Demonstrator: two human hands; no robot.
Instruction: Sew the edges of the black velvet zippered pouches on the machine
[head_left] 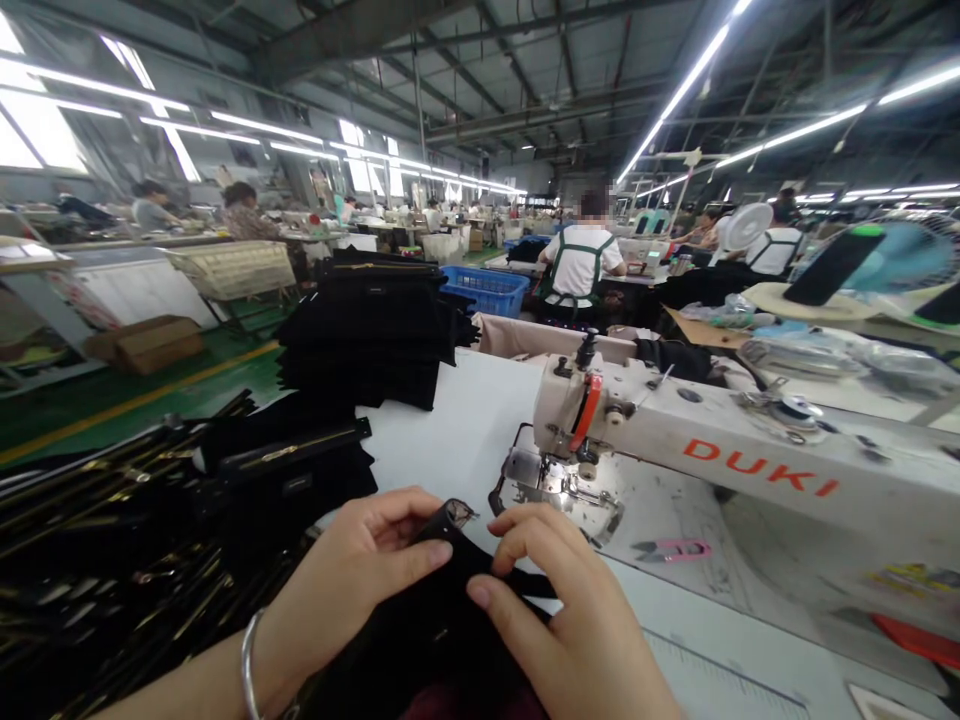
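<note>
The left hand (367,550) is pinching a rolled end of the black fabric (420,625); the right hand (574,590) is curling beside it, its hold unclear. The fabric is lying nearer than the sewing machine (720,440). Pink snips (686,549) are resting on the counter (480,420), a black stack (360,330) standing beyond.

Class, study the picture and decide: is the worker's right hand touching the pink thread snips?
Apart. The head view shows a strip of pale work surface between the right hand and the blade tips of the pink thread snips.
</note>
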